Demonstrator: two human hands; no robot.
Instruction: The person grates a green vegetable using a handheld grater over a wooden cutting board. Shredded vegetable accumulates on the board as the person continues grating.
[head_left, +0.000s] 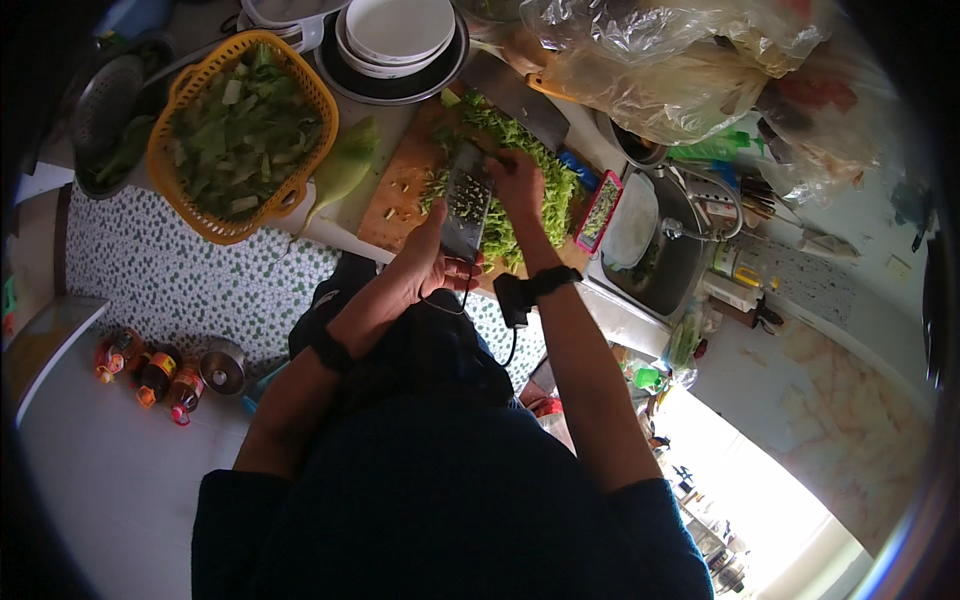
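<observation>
My left hand (431, 259) holds a dark flat metal plate (469, 199), its thumb along one edge and fingers underneath. Small green bits cling to the plate; it may be a grater, but its type is unclear. At the plate's far right edge are the bent fingers of my right hand (517, 184); whether they grip anything is hidden. Beneath both hands lies a wooden cutting board (397, 191) heaped with pale green vegetable shreds (536, 221). A cleaver (521, 101) with a blue handle rests along the heap's far side. Right of the board is a pink-framed grater (600, 211) with shreds on it.
Left of the board are a green radish (349, 161) and a yellow plastic basket (157, 154) of cut greens. White bowls (401, 30) stand in a metal basin behind. To the right is a sink (679, 274) with a faucet (675, 227); plastic bags (660, 90) crowd the back right.
</observation>
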